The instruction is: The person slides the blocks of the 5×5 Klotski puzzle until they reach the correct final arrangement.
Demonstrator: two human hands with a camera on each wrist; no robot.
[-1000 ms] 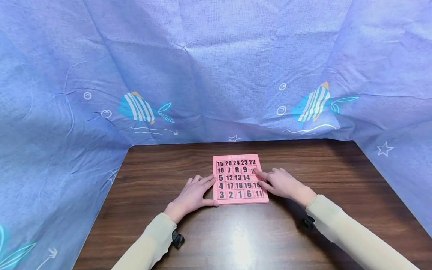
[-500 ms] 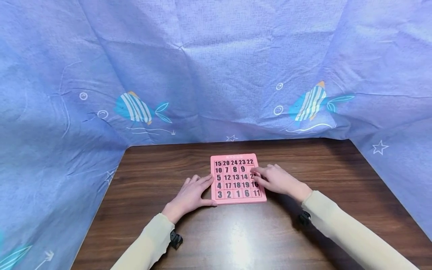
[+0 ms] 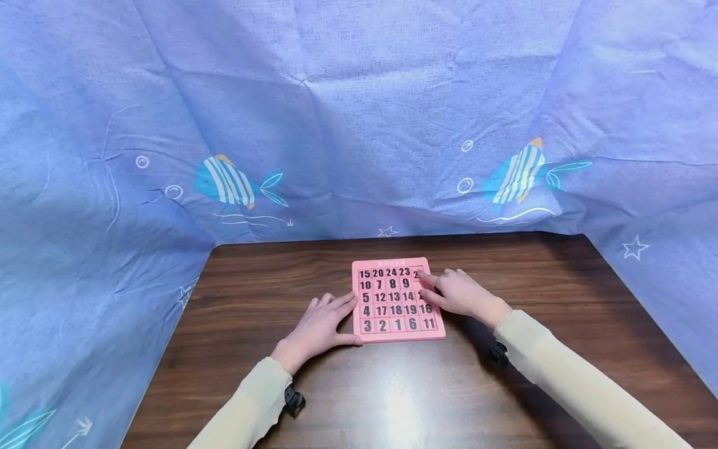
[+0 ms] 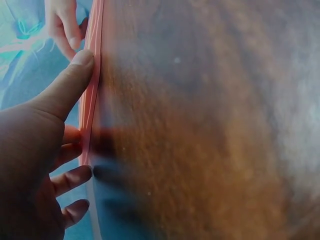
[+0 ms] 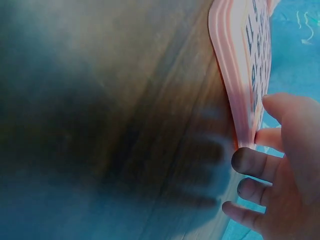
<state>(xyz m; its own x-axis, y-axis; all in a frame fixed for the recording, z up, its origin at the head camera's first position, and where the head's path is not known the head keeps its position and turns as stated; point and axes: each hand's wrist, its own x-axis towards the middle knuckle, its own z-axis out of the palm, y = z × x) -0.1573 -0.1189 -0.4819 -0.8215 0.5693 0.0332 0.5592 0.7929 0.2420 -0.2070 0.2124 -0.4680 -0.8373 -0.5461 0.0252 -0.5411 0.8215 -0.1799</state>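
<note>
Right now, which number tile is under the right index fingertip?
The top-right tile of the pink board, just right of tile 23. Only there does the right hand have its index fingertip, leaving just a 2 readable.

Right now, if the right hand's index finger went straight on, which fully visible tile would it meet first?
Likely the 23 tile, past the partly covered corner tile by the right hand; depth is unclear.

Pink board | bottom tiles | 3, 2, 1, 6, 11
</note>
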